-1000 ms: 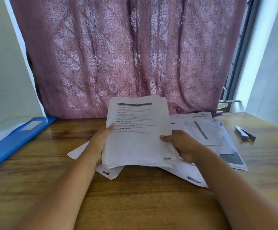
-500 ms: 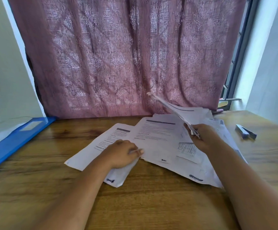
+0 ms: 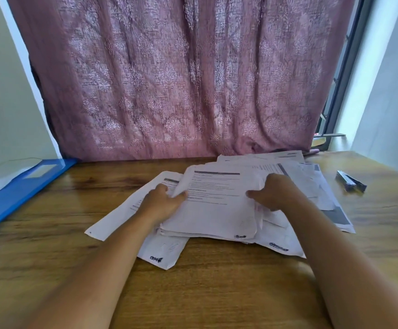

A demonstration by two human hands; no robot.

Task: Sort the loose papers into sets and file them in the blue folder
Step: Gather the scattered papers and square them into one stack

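Note:
A spread of loose printed papers (image 3: pixel 217 210) lies on the wooden table (image 3: pixel 205 281) in front of me. My left hand (image 3: pixel 162 203) grips the left edge of the top sheaf, thumb on the page and fingers under it. My right hand (image 3: pixel 274 193) rests on the right side of the same sheaf, thumb pointing left on the paper. More sheets (image 3: pixel 312 186) fan out behind and to the right of it. The blue folder (image 3: pixel 15 193) lies open at the far left, a clear pocket showing inside.
A small dark stapler (image 3: pixel 351 181) sits at the right of the table. A mauve patterned curtain (image 3: pixel 181 79) hangs behind the table's far edge. A window frame (image 3: pixel 342 79) and wall stand at the right.
One second ago both hands held a sheaf upright. It then went down; my right hand lifted a few sheets at the right. Now both hands are on the flat sheaf.

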